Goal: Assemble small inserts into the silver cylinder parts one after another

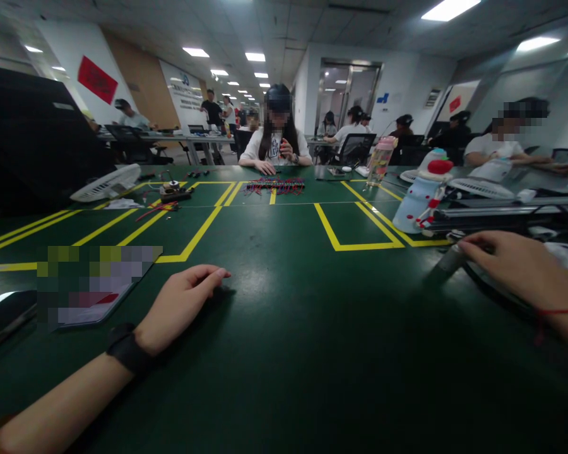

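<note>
My left hand (182, 302) rests on the green table (274, 328) left of centre, its fingers curled and thumb pressed against the index finger; whatever may be between them is too small to make out. On the right, my right hand (515, 265) pinches the top of a small grey cylinder (450, 260), which leans at a tilt on the table top. A phone-like flat item (97, 309) lies left of my left hand. Just beyond my right hand stands a light blue bottle (414, 202) with red spots.
Yellow tape lines (369, 246) mark the table. Wired parts (173, 189) lie at the far left, a row of small wired pieces (274, 185) at far centre, and a pink-lidded bottle (381, 161) at far right. Dark bars (497, 217) crowd the right side. A person (277, 139) sits opposite.
</note>
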Tool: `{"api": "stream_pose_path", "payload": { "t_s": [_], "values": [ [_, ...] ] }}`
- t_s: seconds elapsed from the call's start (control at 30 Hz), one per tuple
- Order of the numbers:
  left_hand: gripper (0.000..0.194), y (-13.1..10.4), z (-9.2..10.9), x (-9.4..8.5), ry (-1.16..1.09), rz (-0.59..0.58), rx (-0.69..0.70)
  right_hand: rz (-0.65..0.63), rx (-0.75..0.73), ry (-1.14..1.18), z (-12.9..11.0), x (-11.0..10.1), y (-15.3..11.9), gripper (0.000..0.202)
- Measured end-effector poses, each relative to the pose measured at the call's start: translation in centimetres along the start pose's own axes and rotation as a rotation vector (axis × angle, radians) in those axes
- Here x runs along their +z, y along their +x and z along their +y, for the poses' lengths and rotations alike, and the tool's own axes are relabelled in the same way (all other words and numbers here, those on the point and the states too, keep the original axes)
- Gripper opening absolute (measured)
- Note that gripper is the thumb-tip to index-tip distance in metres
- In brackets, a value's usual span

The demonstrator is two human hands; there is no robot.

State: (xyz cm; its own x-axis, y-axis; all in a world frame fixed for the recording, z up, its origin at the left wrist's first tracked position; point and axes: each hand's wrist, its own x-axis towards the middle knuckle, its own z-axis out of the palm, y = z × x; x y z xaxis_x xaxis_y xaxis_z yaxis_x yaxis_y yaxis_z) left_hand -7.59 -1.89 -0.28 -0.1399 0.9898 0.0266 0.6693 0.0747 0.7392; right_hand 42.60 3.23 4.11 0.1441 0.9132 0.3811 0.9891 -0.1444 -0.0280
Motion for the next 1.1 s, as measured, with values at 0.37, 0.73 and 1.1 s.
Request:
{"api": "stream_pose_path", "payload": {
  "t_s": [0.37, 0.73, 1.1],
  "values": [
    [0.043, -0.2, 0.0, 0.0, -0.019, -0.013, 0.001, -0.07, 0.136, -0.007, 1.6, 0.9, 0.5, 0.039],
    [0.042, -0.2, 0.0, -0.1, -0.024, -0.032, 0.017, -0.118, 0.317, 0.436, 2.2, 1.4, 0.6, 0.042],
    [0.041, -0.2, -0.4, -0.4, -0.033, -0.06, 0.013, -0.089, 0.272, 0.505, 2.4, 2.1, 0.0, 0.044]
  ]
}}
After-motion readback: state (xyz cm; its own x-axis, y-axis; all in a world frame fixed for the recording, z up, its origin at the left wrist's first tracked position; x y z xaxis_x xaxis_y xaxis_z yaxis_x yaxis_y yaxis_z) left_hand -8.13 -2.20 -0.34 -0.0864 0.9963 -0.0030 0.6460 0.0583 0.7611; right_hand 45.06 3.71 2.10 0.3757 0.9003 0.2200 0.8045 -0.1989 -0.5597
